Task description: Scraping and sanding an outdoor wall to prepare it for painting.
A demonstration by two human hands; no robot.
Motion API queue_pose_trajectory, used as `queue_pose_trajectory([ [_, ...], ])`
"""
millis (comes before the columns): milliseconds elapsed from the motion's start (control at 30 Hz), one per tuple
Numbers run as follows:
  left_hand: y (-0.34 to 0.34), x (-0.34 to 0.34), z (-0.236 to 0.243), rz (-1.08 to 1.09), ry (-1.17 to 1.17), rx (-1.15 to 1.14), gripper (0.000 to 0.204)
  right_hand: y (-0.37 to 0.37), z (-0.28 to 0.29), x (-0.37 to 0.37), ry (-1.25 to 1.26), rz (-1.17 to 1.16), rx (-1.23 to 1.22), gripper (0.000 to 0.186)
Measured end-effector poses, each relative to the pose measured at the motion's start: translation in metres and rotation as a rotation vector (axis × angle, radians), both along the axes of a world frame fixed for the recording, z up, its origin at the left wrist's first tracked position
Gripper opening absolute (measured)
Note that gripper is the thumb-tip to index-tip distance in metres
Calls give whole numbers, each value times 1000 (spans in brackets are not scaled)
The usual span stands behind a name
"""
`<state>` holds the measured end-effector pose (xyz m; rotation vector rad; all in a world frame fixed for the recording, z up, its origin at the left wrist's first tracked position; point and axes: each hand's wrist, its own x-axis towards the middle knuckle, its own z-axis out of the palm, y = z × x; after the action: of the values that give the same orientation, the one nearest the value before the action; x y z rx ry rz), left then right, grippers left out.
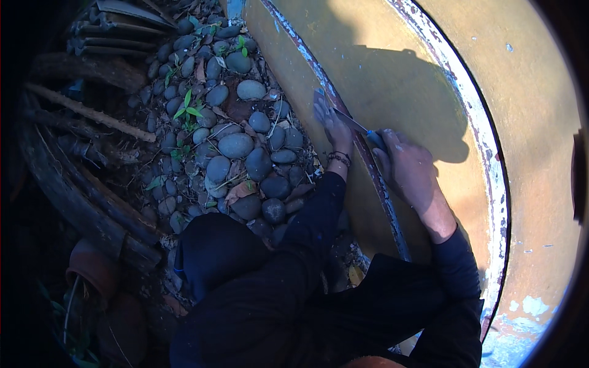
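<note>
The right hand (410, 167) is curled around the blue handle (375, 140) of a scraper (351, 121), covering part of it. The thin blade lies across the curved, flaking ridge (381, 184) on the yellow wall (454, 202). The left hand (335, 130) is beside the blade; I cannot tell whether its fingers pinch it. Shadow obscures the clay pot (92, 267) at lower left.
</note>
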<state>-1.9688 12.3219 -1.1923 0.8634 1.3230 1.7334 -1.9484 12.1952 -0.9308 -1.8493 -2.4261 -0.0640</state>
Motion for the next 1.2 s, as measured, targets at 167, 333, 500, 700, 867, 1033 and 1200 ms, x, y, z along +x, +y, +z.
queue_pose_trajectory([
  [167,-19,3,-28,-25,4,35,57,1,-20,-4,-155,1,-85,34],
  [333,-111,48,-35,-115,21,-141,59,5,-15,-5,-136,62,8,36],
  [500,32,4,-16,-108,-130,13,56,2,3,-5,-47,38,94,37],
  [700,1,-12,-80,-134,-35,-154,58,-1,8,-9,-87,26,72,35],
  [867,-133,48,-54,-185,-80,-330,61,2,7,-8,-18,31,96,36],
  [1033,15,-1,-23,-167,-77,-27,61,6,-4,-3,-1,16,64,40],
  [1200,-3,-10,-31,-114,92,108,60,26,-53,-9,-107,92,51,47],
])
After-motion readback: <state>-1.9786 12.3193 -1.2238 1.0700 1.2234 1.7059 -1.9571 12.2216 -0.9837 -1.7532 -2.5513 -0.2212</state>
